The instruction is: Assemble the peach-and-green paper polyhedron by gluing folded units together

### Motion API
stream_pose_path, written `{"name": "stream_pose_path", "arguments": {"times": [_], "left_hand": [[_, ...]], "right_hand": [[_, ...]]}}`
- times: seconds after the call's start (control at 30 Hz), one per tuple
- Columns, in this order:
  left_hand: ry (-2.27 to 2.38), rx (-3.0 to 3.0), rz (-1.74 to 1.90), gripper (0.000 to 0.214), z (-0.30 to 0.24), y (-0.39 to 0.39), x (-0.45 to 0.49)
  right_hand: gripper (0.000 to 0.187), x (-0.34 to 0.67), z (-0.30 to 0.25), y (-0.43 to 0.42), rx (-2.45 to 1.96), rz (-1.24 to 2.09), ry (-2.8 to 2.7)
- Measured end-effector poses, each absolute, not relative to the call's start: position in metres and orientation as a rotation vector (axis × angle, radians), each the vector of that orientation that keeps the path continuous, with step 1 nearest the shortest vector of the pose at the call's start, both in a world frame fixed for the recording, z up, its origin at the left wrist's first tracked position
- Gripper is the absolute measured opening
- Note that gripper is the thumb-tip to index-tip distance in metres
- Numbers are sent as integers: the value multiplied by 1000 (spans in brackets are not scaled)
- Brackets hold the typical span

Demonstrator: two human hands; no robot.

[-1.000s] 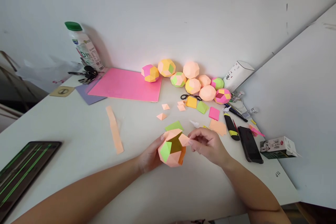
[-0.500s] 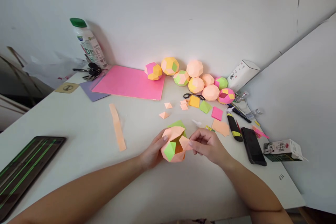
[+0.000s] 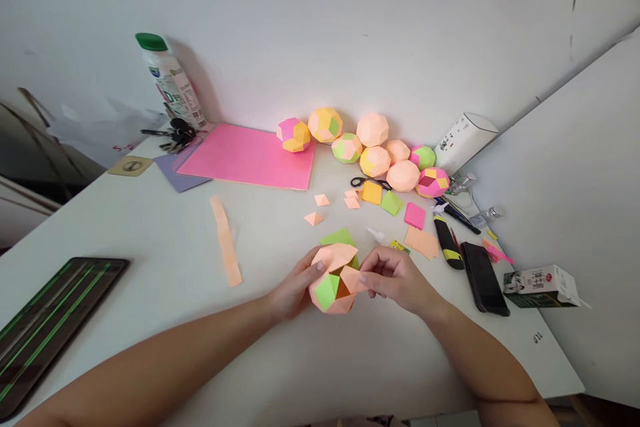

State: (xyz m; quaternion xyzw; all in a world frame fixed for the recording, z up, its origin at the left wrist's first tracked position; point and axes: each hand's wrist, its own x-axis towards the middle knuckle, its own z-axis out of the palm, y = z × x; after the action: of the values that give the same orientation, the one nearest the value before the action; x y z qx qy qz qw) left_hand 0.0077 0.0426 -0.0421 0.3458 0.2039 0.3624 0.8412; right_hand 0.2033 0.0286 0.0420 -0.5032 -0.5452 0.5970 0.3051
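A half-built paper ball (image 3: 334,280) of peach and green folded pieces sits between both hands just above the white table (image 3: 150,233). My left hand (image 3: 293,290) cups its left side with the thumb on top. My right hand (image 3: 397,277) pinches a peach paper flap (image 3: 354,278) at the ball's open right side. A green folded piece (image 3: 337,237) lies right behind the ball.
Several finished paper balls (image 3: 373,147) line the wall beside a pink sheet (image 3: 250,157). Loose folded pieces (image 3: 314,218), a peach strip (image 3: 226,240), scissors (image 3: 367,182), a phone (image 3: 484,269), a milk carton (image 3: 540,285), a bottle (image 3: 170,83), keys and a tablet (image 3: 45,327) lie about.
The ball has been turned and lowered slightly between the hands, and the right hand has pressed its peach flap closer into the opening. The camera view shifted a little.
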Motion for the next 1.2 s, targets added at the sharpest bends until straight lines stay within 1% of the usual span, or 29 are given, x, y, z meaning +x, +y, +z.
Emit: {"name": "stream_pose_path", "arguments": {"times": [0.13,0.4,0.67,1.2], "left_hand": [[421,737,765,46,-43,42,8],[446,751,750,51,-42,42,9],[419,736,754,45,-41,42,9],[440,729,751,45,-41,42,9]], "right_hand": [[18,204,41,28,-1329,1589,-1443],[18,204,41,25,-1327,1600,-1448],[19,204,42,24,-1305,1585,-1498],[19,203,44,24,-1345,1568,-1523]]}}
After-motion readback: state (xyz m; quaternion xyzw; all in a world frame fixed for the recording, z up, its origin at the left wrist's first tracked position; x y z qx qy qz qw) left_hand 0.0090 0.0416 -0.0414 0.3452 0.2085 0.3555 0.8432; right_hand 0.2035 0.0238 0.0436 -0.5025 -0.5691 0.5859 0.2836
